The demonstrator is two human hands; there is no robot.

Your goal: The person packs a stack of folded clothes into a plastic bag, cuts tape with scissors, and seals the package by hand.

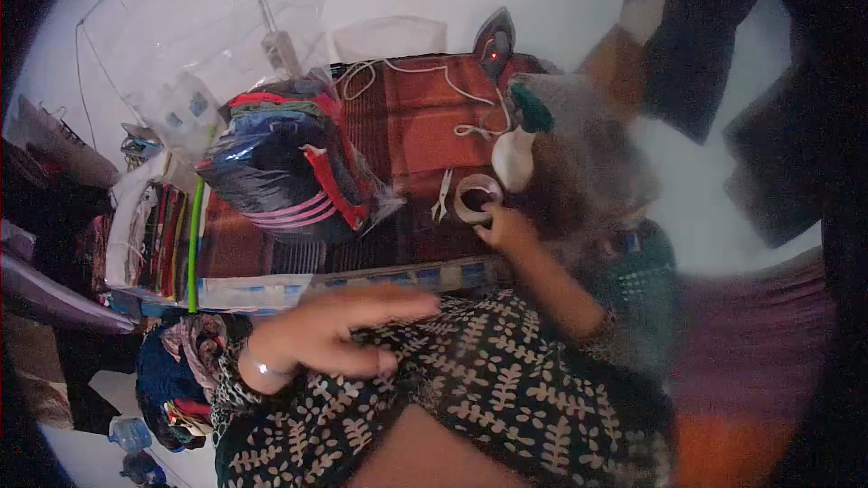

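Note:
My right hand (508, 228) is at the near edge of a roll of tape (476, 198), its fingers closed on the roll's rim. The roll lies on a red and dark striped cloth (425, 131). My left hand (334, 334) hovers over my patterned clothing (506, 370), fingers apart and holding nothing. Just left of the roll lie small white snips (443, 194). Beyond the roll, a white spray bottle (514, 161) with a green top touches the cloth.
A clear plastic bag of folded clothes (280, 163) sits on the cloth's left. An iron (495, 41) with a lit red light and pale cord stands at the back. Stacked fabrics (149, 235) and a green stick (195, 235) are at left.

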